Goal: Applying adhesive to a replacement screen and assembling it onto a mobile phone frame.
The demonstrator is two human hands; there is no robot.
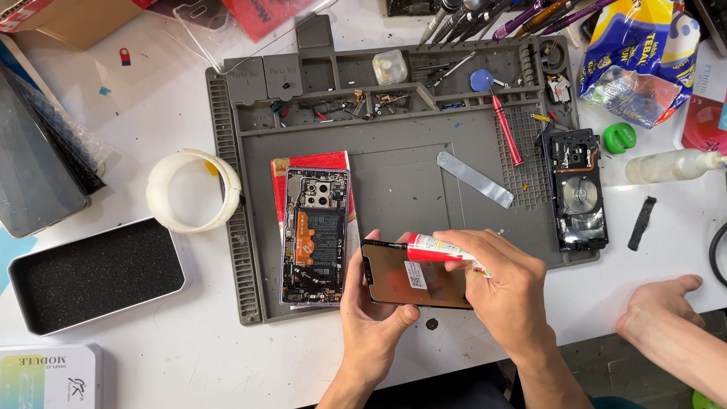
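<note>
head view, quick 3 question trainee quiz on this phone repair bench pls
1. True or false: the right hand holds a red tube over the screen panel.
2. Which hand grips the screen panel's near edge?
A. left hand
B. right hand
C. the other person's hand
3. Fill in: the open phone lies on the grey ___, left of the screen panel.

Key: 1 true; 2 A; 3 mat.
</note>
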